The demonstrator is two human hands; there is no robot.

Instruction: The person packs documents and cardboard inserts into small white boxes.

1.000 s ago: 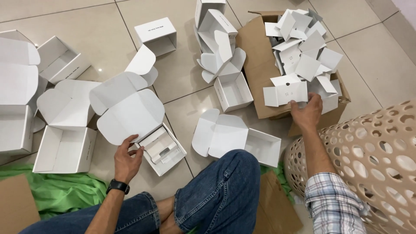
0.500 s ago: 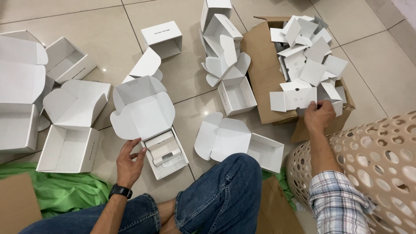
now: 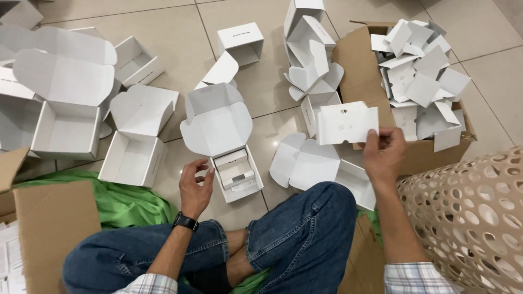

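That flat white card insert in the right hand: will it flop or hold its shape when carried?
The card insert probably holds its shape: it stays flat, pinched at one edge by the right hand. Likely very light. Its cut-outs suggest it may crease under pressure.

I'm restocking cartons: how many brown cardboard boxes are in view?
2: one at upper right, full of white inserts; one at lower left, partly cut off. More may lie outside the view.

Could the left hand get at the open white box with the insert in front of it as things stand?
Probably yes. The left hand is empty and right beside the open white box, whose raised lid tilts away from the hand. Nothing lies between them on the tiled floor.
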